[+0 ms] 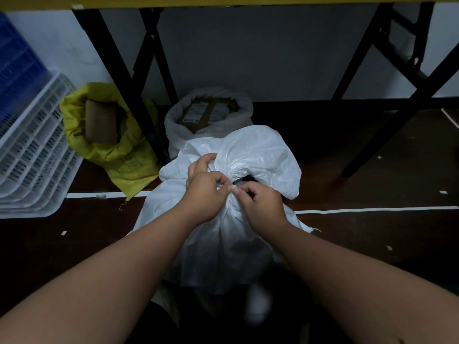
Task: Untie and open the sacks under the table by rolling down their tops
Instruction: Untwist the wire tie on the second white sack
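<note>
A white woven sack (258,155) stands on the dark floor right in front of me, its neck bunched and tied. My left hand (206,192) grips the gathered neck, and its thumb and forefinger pinch at the tie. My right hand (260,203) pinches the tie from the other side, fingertips almost touching the left ones. The knot itself is mostly hidden by my fingers. Behind it stands another white sack (173,120) with its top rolled down and cardboard parcels showing inside. A yellow sack (124,150), open with a brown box inside, leans at the left.
Black folding table legs (139,78) cross behind the sacks, with another leg (397,125) at the right. The yellow table edge (223,1) runs along the top. Stacked white crates (32,155) and a blue crate (15,63) stand at the left. White tape lines (372,209) mark the floor.
</note>
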